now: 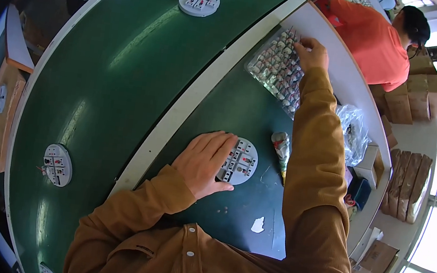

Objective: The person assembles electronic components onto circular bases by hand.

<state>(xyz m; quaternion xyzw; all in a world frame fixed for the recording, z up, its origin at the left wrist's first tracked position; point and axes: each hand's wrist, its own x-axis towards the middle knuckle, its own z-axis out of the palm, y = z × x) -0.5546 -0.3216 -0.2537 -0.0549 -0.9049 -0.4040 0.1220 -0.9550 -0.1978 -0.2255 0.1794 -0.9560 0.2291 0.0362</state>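
My left hand curls round the left side of a round grey plastic base, which lies flat on the green worktop. Small black, white and red parts sit in the base's raised sections. Farther off, my right hand is at the far right edge of a clear plastic tray. Rows of small whitish parts with thin reddish leads fill this tray. The right thumb and fingers are pinched together; whatever may be between them is too small to make out.
A green conveyor runs along the left, carrying similar round bases. Beside my right forearm are a crumpled tube and a clear plastic bag. A co-worker in a coral shirt is at the far right.
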